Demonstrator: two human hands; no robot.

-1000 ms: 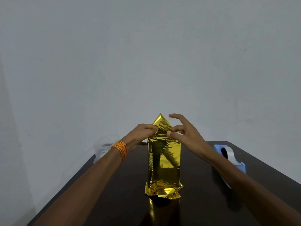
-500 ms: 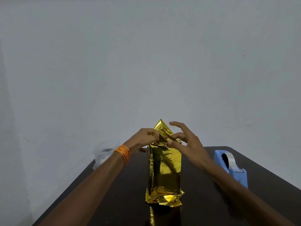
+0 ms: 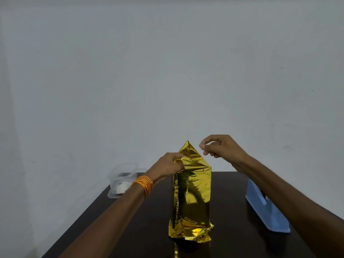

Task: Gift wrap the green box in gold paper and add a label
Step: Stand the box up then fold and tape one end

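Item: gold-wrapped box. Tall, narrow, rectangular; stands upright on its end on the worktop, directly below and between the two hands. No part of the box's own surface shows through the covering.

Covering: gold paper, metallic foil type, mirror-bright, finely crinkled, with dark reflections down the front face. Bottom end: paper folded under in loose, crumpled corners that splay out on the worktop. Top end: unfinished; one stiff triangular flap stands up to a point, and a second fold lies bent over across the top front edge.

Left hand: at the box's top left corner, fingers curled, pinching the bent-over fold of gold paper. Wrist carries a band of orange thread wound in many turns.

Right hand: raised just right of the flap's point, apart from the paper; fingers curled, thumb and forefinger drawn close. Whether anything sits between them cannot be told.

Worktop: dark brown, smooth, glossy; reflects the gold at the box's foot.

Tape dispenser: light blue moulded plastic, wedge-shaped, lying under the right forearm.

Container: clear plastic tub, rounded corners, something white inside, beyond the left wrist.

Wall: plain, pale grey, matt.
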